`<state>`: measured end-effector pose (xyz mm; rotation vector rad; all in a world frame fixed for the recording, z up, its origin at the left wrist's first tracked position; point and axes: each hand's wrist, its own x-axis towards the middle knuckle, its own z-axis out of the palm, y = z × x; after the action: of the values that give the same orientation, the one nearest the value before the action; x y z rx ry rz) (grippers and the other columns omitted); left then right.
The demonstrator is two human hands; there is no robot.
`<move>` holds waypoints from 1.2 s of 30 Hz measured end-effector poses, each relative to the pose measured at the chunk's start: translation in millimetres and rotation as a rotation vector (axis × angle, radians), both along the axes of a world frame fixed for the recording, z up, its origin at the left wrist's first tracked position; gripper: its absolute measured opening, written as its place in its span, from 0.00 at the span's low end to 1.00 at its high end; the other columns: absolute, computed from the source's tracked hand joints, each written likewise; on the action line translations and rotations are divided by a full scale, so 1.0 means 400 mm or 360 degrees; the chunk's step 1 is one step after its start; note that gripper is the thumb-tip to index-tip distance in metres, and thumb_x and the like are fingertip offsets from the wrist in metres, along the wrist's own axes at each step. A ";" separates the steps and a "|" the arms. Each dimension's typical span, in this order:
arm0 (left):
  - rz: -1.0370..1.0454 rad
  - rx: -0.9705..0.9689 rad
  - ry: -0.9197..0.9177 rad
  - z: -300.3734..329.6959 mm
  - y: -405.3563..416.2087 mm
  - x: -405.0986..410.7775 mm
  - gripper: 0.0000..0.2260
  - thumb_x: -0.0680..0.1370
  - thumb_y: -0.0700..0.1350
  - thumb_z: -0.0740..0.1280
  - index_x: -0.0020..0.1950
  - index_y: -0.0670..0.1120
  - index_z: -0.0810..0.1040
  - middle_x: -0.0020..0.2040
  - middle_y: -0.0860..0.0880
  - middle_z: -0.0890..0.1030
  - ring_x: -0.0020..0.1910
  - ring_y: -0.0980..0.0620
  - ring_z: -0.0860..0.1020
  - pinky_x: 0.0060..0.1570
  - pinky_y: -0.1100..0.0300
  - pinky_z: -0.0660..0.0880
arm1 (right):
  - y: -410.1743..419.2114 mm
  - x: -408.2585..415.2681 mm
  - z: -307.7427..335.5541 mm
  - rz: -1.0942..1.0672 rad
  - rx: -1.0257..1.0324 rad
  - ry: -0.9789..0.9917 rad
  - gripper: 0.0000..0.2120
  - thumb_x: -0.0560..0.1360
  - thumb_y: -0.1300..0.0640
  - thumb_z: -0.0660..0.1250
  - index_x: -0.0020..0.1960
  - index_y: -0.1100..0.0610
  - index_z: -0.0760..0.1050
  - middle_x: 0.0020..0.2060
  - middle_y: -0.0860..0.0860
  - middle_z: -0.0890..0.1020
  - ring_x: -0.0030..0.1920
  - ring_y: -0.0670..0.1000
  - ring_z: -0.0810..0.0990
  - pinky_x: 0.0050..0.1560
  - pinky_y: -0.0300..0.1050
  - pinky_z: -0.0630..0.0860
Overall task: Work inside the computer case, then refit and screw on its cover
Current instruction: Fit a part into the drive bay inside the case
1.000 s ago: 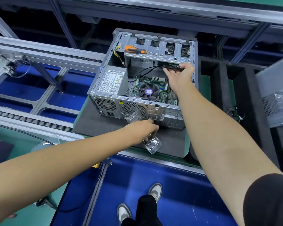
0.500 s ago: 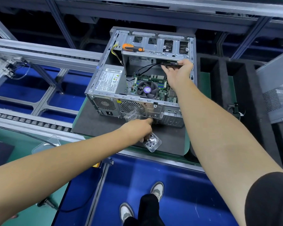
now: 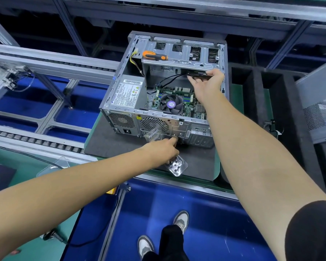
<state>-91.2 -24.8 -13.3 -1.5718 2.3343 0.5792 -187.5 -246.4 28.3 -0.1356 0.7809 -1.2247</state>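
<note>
Case (image 3: 124, 95) lies open: right hand (image 3: 205, 85) pinches a flat black drive (image 3: 198, 75) inside it; left hand (image 3: 162, 149), fingers curled, holds clear packaging (image 3: 153, 135) against its rear.

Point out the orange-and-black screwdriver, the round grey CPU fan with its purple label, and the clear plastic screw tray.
orange-and-black screwdriver (image 3: 154, 55): head view, on the middle of its handle.
round grey CPU fan (image 3: 171, 105): head view, on its purple hub label.
clear plastic screw tray (image 3: 177, 166): head view, on its middle.

Conveyor rails (image 3: 51, 62); blue floor (image 3: 158, 200)
</note>
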 end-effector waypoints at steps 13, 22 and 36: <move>-0.0058 -0.0281 -0.0014 0.013 0.024 -0.011 0.23 0.73 0.26 0.62 0.65 0.42 0.67 0.57 0.43 0.69 0.51 0.42 0.74 0.38 0.49 0.66 | 0.002 -0.001 0.006 -0.0006 0.0031 0.0019 0.20 0.76 0.66 0.54 0.67 0.63 0.65 0.73 0.60 0.65 0.74 0.66 0.67 0.69 0.71 0.70; 0.0403 0.0021 0.0362 -0.034 0.023 -0.008 0.10 0.77 0.39 0.71 0.51 0.48 0.71 0.50 0.49 0.73 0.47 0.44 0.76 0.44 0.49 0.75 | -0.002 -0.002 0.004 0.0015 0.0015 0.0002 0.16 0.75 0.66 0.55 0.63 0.62 0.67 0.71 0.60 0.66 0.73 0.66 0.67 0.69 0.70 0.70; 0.0476 0.0051 0.0221 -0.074 -0.001 -0.025 0.05 0.80 0.42 0.71 0.51 0.46 0.75 0.50 0.48 0.75 0.51 0.42 0.80 0.43 0.54 0.69 | -0.001 -0.003 0.005 0.0008 0.0026 -0.0003 0.18 0.75 0.66 0.55 0.65 0.62 0.64 0.71 0.61 0.65 0.74 0.66 0.67 0.68 0.71 0.71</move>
<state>-101.4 -25.3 -42.9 -1.9385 2.1844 0.8114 -188.7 -246.6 30.5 -0.1230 0.7885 -1.2130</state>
